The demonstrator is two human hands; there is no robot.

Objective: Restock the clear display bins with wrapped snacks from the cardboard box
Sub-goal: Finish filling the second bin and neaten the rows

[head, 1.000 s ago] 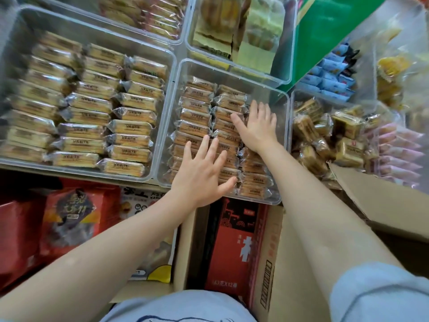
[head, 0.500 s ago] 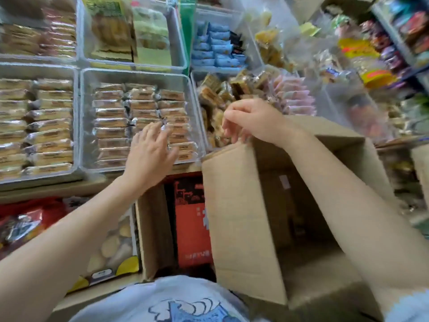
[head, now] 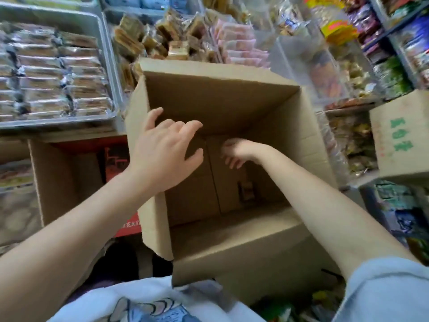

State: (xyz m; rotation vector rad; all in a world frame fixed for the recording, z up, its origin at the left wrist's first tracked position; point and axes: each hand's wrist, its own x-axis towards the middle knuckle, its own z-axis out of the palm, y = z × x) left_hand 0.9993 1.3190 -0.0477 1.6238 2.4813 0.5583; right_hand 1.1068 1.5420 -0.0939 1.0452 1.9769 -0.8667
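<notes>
A large open cardboard box (head: pixel 232 96) stands in front of me, and its inside looks nearly bare, with one small dark wrapped item (head: pixel 246 190) low on the bottom. My left hand (head: pixel 166 151) hovers over the box's left wall with fingers spread, holding nothing. My right hand (head: pixel 236 151) reaches deep into the box, fingers loosely curled downward, and I see nothing in it. At the upper left sits the clear display bin (head: pixel 109 66) filled with rows of wrapped snack bars (head: pixel 58 75).
Another clear bin of brown wrapped cakes (head: pixel 162 38) and pink packets (head: pixel 239 43) stands behind the box. A second open carton with red packaging (head: pixel 116 159) is at the left. A carton with green print (head: pixel 399 135) and shelves of snack bags fill the right.
My view swung right and down to the box. My right hand went from the box's top flap down into it. My left hand left the snack bin and moved over the box's left wall.
</notes>
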